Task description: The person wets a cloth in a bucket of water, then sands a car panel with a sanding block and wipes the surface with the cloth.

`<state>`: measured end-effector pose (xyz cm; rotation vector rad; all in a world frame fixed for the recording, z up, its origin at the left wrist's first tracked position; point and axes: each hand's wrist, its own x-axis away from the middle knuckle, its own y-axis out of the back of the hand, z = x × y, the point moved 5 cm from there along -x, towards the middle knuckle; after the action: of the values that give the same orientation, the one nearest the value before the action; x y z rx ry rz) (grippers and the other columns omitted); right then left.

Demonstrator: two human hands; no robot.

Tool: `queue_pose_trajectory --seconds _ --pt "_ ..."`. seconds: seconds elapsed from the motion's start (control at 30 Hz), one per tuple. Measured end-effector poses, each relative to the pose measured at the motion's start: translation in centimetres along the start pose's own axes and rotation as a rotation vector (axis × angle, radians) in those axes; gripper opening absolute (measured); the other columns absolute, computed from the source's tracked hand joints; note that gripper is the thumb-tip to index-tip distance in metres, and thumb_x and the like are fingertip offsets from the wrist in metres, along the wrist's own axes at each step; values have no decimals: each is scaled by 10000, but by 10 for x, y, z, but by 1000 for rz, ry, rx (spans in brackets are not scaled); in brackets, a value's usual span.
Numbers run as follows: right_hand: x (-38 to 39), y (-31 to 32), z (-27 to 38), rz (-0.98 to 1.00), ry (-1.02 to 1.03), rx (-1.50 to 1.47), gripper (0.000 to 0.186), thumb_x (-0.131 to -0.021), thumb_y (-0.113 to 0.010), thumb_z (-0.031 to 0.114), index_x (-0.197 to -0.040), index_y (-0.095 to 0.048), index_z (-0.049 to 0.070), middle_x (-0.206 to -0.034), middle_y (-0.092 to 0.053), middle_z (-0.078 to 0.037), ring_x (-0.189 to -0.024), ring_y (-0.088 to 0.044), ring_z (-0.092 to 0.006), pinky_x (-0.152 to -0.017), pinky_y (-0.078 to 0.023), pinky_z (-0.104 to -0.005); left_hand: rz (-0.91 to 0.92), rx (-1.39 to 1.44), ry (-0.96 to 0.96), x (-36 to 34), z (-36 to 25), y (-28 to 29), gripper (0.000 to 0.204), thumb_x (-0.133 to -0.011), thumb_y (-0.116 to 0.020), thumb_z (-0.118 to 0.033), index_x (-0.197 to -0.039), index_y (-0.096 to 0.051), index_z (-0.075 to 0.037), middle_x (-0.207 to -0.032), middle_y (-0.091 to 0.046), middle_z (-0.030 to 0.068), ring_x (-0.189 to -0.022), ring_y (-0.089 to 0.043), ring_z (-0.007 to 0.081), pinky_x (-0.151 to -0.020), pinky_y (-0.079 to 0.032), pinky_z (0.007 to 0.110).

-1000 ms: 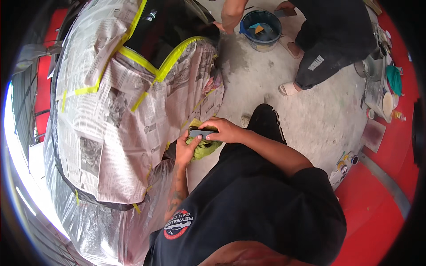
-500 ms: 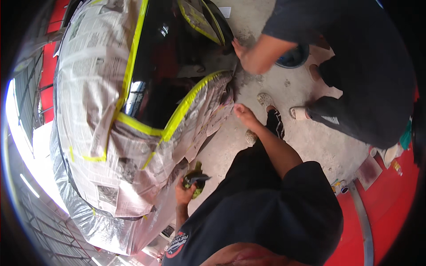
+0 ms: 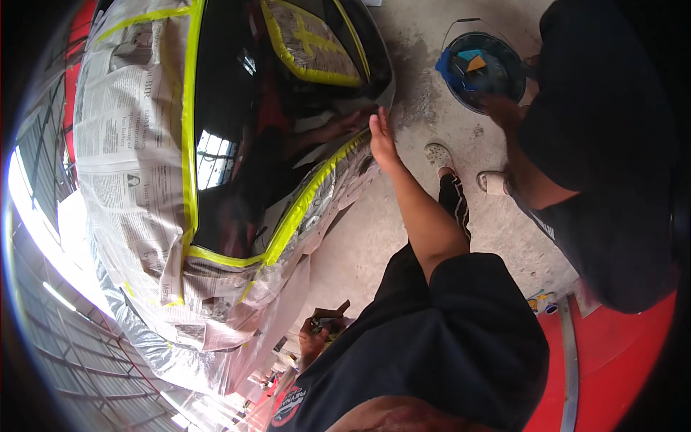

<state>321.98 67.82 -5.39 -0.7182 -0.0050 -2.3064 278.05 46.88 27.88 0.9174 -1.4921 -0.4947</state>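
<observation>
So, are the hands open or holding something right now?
Left hand: closed on a dark, thin piece.
Right hand: open, empty, at the black panel.

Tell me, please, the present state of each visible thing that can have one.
Black panel: glossy, bare, bordered with yellow tape
Newspaper: taped, wrinkled
Plastic sheet: draped, crumpled
Left hand: closed around a small bundle
Right hand: open, at the panel's edge
Bucket: open, coloured pieces inside
</observation>
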Motion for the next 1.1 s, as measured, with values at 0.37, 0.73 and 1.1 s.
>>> queue_pose_trajectory --seconds 0.37,0.73,1.1 --pt "7 -19 17 -83 -84 -20 827 -1044 -263 592 -1582 -97 -15 -1663 -63 -219 -1542 -56 -356 -1251 -64 -412 3 -33 32 -12 -27 11 505 -766 -817 -273 -1121 -629 33 -948 -719 210 -872 -712 328 -755 -553 421" --pt "-36 32 24 -114 111 488 619 -1058 -318 466 -1565 -305 111 -1619 -290 -155 -1439 -346 -393 -1178 -304 -462 25 -44 26 -19 -53 17 490 -772 -812 -249 -1127 -632 37 -962 -716 207 -890 -708 322 -791 -549 414" --pt "-137 45 58 25 -22 629 613 -1048 -306 509 -1591 -249 229 -1646 -256 -69 -1447 -347 -372 -1138 -360 -477 24 23 75 -12 -33 19 455 -784 -805 -223 -1121 -639 33 -948 -722 186 -875 -707 284 -785 -551 396"
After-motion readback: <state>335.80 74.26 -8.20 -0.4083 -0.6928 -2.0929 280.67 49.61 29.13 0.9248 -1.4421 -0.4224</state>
